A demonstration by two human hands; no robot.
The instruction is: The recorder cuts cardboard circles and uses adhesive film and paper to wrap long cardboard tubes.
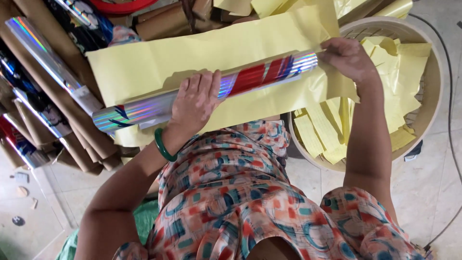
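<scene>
Left hand [197, 103] covers the middle of the holographic roll [207, 91], right hand [347, 58] hides its far end and its own fingertips tuck behind the yellow sheet [192, 58], basket [433, 91] floor buried under yellow scraps [385, 96], brown tubes [72, 139] cut off at left edge.

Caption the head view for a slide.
Left hand presses a shiny holographic roll onto yellow paper while the right hand grips its end.
</scene>
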